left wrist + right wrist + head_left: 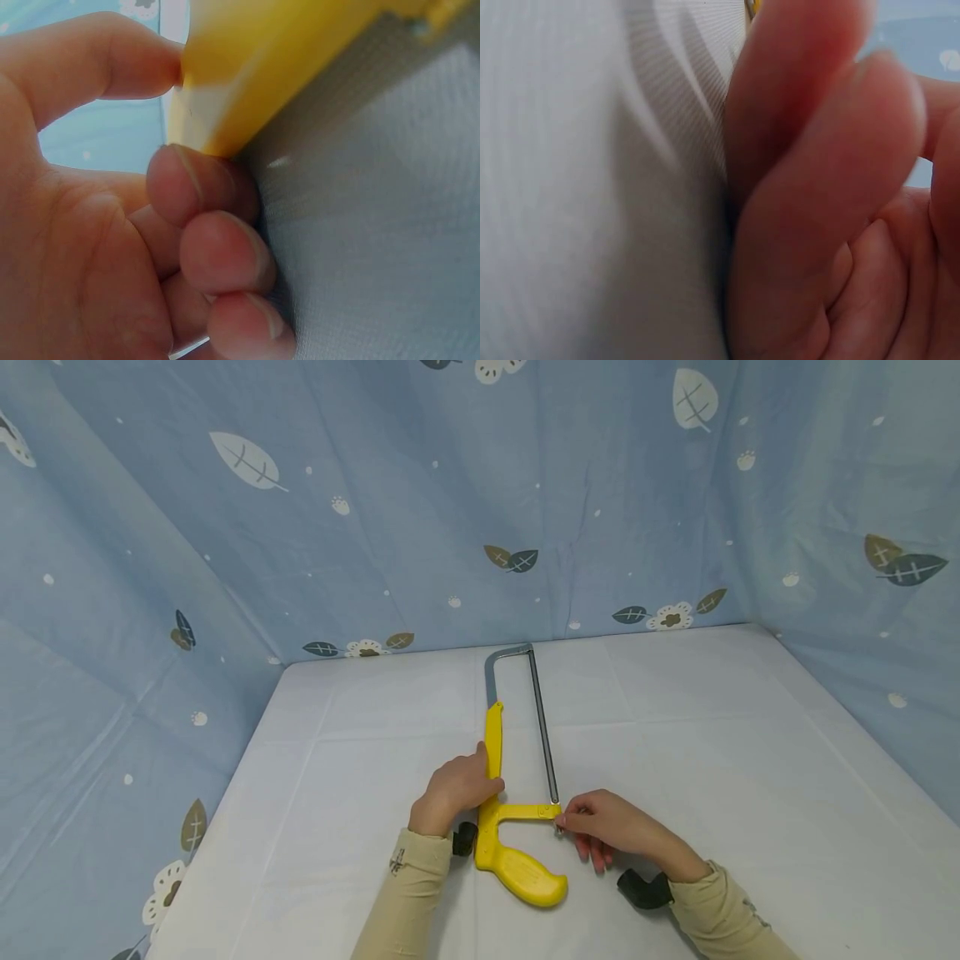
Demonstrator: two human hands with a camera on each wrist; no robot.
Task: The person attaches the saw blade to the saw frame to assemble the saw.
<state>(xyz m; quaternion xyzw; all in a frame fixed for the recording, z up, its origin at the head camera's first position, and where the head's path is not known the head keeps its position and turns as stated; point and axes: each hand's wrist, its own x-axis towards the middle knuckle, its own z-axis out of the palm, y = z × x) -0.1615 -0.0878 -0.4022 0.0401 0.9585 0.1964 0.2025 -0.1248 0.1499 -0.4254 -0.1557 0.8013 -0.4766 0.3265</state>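
Note:
A hacksaw [531,877] with a yellow handle and frame lies flat, its grey bow pointing away from me. Along its right side runs a thin dark blade [543,727]. My left hand [459,787] grips the yellow frame above the handle; in the left wrist view the thumb presses one side of the yellow frame [255,67] and the fingertips curl at the other. With thumb and forefinger my right hand [611,822] pinches a small metal tension nut [558,832] at the blade's near end. The fingers mostly cover that nut, and the right wrist view does not show it.
A white cloth [360,793] covers the table beneath the saw. Behind and at both sides hangs a blue leaf-patterned curtain [420,527]. Black wrist-camera mounts [643,890] sit below the wrists, close to the cloth.

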